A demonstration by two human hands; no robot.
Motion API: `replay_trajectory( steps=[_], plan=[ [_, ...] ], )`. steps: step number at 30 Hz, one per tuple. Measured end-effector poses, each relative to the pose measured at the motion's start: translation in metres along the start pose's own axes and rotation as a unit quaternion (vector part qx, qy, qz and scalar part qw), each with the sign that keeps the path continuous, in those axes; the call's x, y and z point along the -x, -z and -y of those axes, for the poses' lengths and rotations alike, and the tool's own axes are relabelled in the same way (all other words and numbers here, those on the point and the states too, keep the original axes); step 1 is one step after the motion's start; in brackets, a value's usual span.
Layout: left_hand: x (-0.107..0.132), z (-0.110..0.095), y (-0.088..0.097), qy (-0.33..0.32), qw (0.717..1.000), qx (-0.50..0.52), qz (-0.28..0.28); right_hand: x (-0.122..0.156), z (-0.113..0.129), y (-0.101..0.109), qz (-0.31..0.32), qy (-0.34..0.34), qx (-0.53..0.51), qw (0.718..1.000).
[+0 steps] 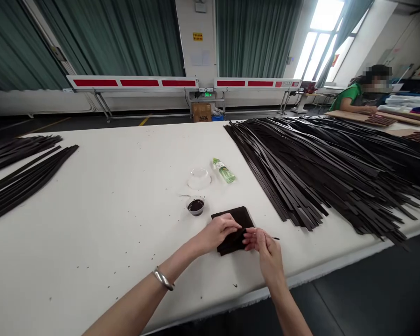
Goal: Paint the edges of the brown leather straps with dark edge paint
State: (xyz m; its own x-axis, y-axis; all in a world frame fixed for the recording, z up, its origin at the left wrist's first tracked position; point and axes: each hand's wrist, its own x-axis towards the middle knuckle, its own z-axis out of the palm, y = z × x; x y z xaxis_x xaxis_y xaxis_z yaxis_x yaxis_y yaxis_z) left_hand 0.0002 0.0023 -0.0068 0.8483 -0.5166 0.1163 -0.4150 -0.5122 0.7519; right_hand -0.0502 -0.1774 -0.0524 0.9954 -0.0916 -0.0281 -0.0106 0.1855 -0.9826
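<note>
Head view: our left hand (215, 232) and right hand (266, 247) at a folded dark brown fabric pad (233, 221).
Left fingers curl over it; right fingers pinch a thin dark rod (275, 238).

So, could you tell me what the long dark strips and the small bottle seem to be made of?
The strips look like dark brown leather, matte, with punched holes, though synthetic can't be ruled out. The bottle looks like clear glossy plastic.
</note>
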Motion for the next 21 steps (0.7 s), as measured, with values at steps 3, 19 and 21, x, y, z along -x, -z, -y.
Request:
replay_trajectory(
  steps=[3,19,21],
  plan=[
    [0.002,0.006,-0.008,-0.018,1.000,-0.012,-0.014,-0.007,-0.001,-0.008,0.008,-0.003,0.002,1.000],
    [0.019,0.018,-0.021,-0.074,0.989,-0.074,-0.105,-0.109,0.044,0.072,-0.182,0.195,0.204,0.942],
    [0.031,0.028,-0.026,-0.096,0.986,-0.081,-0.109,-0.134,0.043,0.070,-0.153,0.173,0.285,0.930]
  ],
)
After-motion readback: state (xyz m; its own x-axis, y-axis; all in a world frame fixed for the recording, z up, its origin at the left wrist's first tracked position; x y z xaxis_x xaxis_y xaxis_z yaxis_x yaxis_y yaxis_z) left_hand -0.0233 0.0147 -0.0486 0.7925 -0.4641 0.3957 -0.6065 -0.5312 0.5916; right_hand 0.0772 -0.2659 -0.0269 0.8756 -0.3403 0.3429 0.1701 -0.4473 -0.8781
